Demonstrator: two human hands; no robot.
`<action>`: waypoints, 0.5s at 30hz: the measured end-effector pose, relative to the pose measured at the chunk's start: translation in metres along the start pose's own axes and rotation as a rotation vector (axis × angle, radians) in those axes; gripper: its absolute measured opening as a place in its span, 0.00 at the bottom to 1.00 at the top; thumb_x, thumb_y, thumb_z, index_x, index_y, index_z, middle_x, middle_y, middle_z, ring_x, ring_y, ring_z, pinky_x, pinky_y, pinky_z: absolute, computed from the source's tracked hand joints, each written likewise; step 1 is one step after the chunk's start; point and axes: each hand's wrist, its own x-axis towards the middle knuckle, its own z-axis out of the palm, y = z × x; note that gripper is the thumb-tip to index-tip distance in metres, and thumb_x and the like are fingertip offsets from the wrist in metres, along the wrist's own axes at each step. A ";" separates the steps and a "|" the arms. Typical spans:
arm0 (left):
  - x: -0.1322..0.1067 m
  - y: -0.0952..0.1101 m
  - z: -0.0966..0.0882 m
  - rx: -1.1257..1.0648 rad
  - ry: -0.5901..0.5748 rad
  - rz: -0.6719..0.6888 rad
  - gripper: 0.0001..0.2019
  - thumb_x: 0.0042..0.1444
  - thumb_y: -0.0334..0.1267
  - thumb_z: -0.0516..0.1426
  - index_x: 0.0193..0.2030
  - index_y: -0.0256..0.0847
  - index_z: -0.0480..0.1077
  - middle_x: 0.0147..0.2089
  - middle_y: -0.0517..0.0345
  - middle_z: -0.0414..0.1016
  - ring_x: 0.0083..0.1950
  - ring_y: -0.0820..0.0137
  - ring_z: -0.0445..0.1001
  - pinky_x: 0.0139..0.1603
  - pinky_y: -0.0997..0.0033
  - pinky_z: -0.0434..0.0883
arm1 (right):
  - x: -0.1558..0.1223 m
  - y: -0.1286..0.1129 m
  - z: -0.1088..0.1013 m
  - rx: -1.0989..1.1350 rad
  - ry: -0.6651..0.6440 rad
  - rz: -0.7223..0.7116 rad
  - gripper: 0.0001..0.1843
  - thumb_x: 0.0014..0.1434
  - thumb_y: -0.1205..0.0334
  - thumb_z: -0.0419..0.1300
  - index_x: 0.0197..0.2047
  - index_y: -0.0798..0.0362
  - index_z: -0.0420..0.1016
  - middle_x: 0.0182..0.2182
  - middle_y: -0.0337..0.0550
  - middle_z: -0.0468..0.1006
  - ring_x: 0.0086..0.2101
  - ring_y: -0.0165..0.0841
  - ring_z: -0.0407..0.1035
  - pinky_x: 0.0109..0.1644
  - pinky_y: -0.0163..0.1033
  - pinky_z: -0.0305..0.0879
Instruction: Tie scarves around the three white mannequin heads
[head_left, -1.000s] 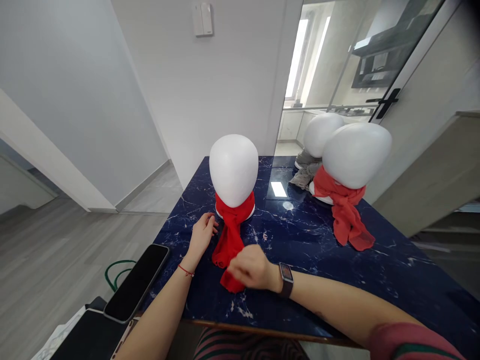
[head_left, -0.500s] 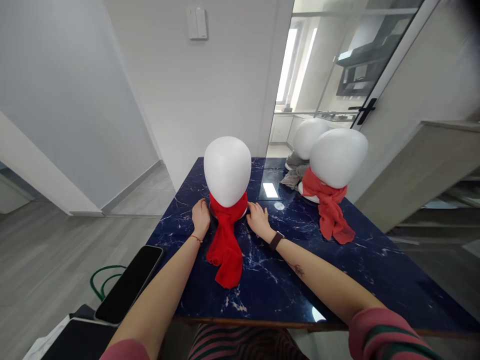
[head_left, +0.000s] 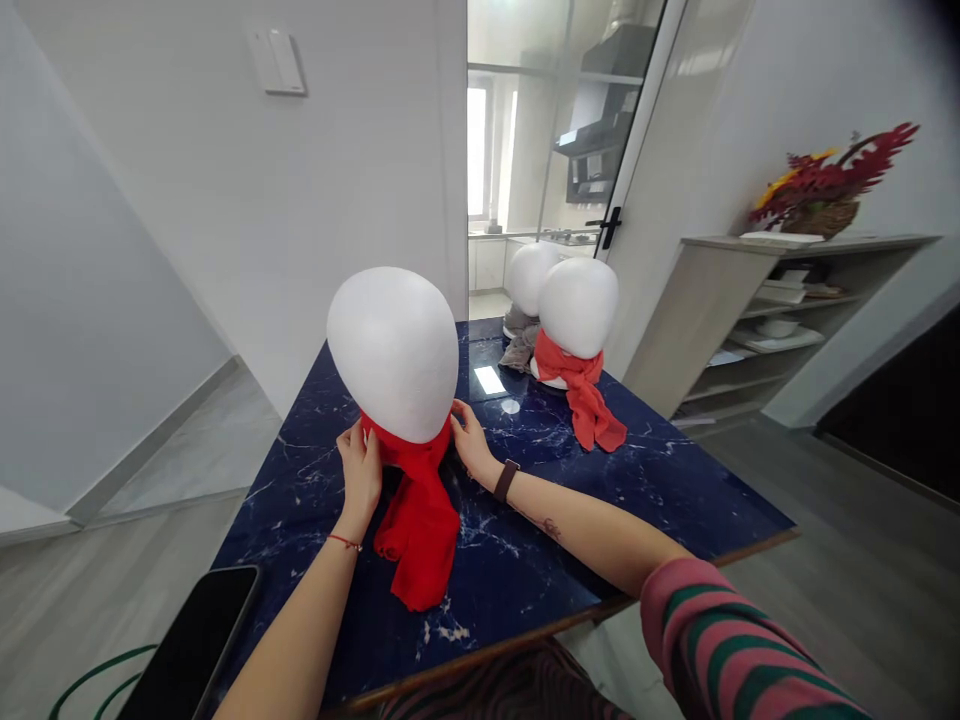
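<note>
A smooth white mannequin head (head_left: 394, 350) stands in front of me with a bright red scarf (head_left: 424, 540) knotted round its neck, the ends hanging toward me. My left hand (head_left: 361, 470) grips the left side of the neck and base, fingers curled at the scarf's edge. On the other side my right hand (head_left: 471, 445) holds the neck and base, its fingertips partly hidden behind the scarf. Dark shadow lies beneath the base; whether it fully clears the table is hard to tell.
The dark blue marbled table (head_left: 525, 520) carries a second white mannequin head (head_left: 579, 308) with a coral scarf (head_left: 589, 400) and a third head (head_left: 529, 275) with a grey scarf (head_left: 521, 350). A black phone-like device (head_left: 191, 640) is at lower left. A shelf unit (head_left: 720, 290) stands right.
My view has turned to the right. The mannequin head looks larger and closer, raised or tilted toward me, and both hands have moved up along its neck with tighter fingers.
</note>
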 end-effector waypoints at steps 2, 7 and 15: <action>-0.005 0.007 0.003 -0.018 -0.021 -0.004 0.22 0.61 0.50 0.44 0.54 0.40 0.64 0.46 0.50 0.59 0.56 0.60 0.60 0.59 0.55 0.61 | -0.001 -0.003 -0.001 0.210 0.011 0.173 0.20 0.58 0.55 0.54 0.53 0.48 0.63 0.53 0.43 0.69 0.46 0.32 0.69 0.49 0.39 0.67; -0.012 0.011 0.010 -0.037 -0.079 -0.020 0.23 0.60 0.52 0.45 0.53 0.39 0.65 0.45 0.50 0.58 0.52 0.60 0.63 0.52 0.56 0.68 | -0.005 -0.019 -0.005 0.525 -0.175 0.535 0.13 0.62 0.55 0.49 0.39 0.53 0.70 0.39 0.44 0.78 0.39 0.32 0.73 0.44 0.39 0.70; -0.019 0.020 0.014 -0.368 -0.269 -0.075 0.26 0.59 0.55 0.46 0.60 0.45 0.59 0.58 0.47 0.55 0.47 0.66 0.69 0.34 0.71 0.74 | -0.020 -0.041 -0.029 0.566 -0.126 0.541 0.17 0.64 0.54 0.45 0.38 0.53 0.71 0.35 0.46 0.80 0.40 0.35 0.74 0.46 0.44 0.71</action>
